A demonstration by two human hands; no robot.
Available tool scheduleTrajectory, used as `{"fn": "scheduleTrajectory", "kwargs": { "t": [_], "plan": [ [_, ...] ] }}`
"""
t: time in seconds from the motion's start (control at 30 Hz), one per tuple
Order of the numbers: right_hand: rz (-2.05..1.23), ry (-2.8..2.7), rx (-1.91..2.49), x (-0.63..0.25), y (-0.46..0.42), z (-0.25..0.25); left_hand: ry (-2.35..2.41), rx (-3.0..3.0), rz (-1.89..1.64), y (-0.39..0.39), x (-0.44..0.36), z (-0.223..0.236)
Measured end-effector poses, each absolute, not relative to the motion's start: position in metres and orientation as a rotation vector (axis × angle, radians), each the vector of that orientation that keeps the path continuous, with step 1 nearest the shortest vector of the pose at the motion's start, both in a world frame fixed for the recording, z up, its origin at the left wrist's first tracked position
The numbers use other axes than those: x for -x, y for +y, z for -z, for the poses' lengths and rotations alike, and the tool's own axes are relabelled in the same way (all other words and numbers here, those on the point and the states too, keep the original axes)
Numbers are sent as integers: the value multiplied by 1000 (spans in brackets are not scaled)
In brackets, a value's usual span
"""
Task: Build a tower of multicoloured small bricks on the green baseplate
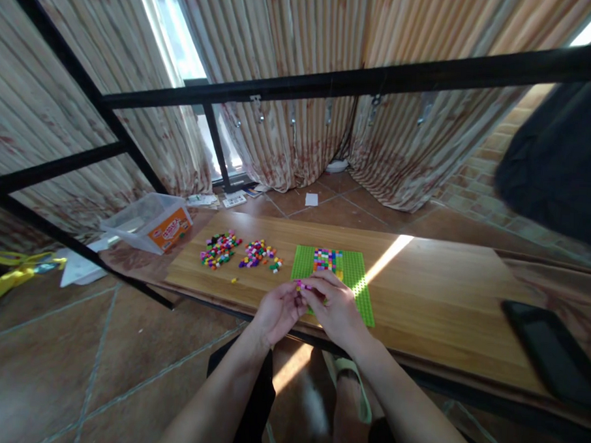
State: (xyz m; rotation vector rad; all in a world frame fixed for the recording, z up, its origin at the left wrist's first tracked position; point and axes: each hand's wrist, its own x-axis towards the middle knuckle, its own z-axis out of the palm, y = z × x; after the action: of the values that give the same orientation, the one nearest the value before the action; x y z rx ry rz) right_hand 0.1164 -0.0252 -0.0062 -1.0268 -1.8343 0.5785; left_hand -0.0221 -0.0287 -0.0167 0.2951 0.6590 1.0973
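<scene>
My left hand (282, 307) is turned palm up with curled fingers, over the near left edge of a green studded baseplate (363, 296). Small pink building bricks (301, 284), with a bit of yellow beside them, sit at its fingertips. From the right, my right hand (335, 306) meets it, thumb and fingers pinched on the same pink bricks. How the bricks are shared between the hands is too small to tell. Beyond my right hand, rows of coloured bricks (325, 257) cover part of the baseplate; my hand hides its near middle.
Two loose brick piles, one on the left (220, 249) and one nearer the baseplate (259, 253), lie on the wooden board (420, 286). A single yellow brick (235, 280) lies apart. A clear plastic box (151, 222) stands at far left, a dark phone (549, 347) at right. Black metal bars (306, 85) cross behind.
</scene>
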Motion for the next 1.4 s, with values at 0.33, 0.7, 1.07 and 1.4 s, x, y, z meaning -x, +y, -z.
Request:
{"fn": "scheduleTrajectory", "kwargs": {
  "t": [0.33,0.7,1.07,1.4],
  "plan": [
    [-623,-1799,1040,-113,-27,6,678,-159,-1100,-32,21,15],
    [-784,-1415,1140,-136,-21,-3,614,-321,-1065,-36,13,18],
    [-1126,-922,1095,-180,-6,-2,706,-291,-1100,-31,13,22],
    [-1148,-1013,1043,-179,-1,4,760,-259,-1102,-31,11,17]
  ]
}}
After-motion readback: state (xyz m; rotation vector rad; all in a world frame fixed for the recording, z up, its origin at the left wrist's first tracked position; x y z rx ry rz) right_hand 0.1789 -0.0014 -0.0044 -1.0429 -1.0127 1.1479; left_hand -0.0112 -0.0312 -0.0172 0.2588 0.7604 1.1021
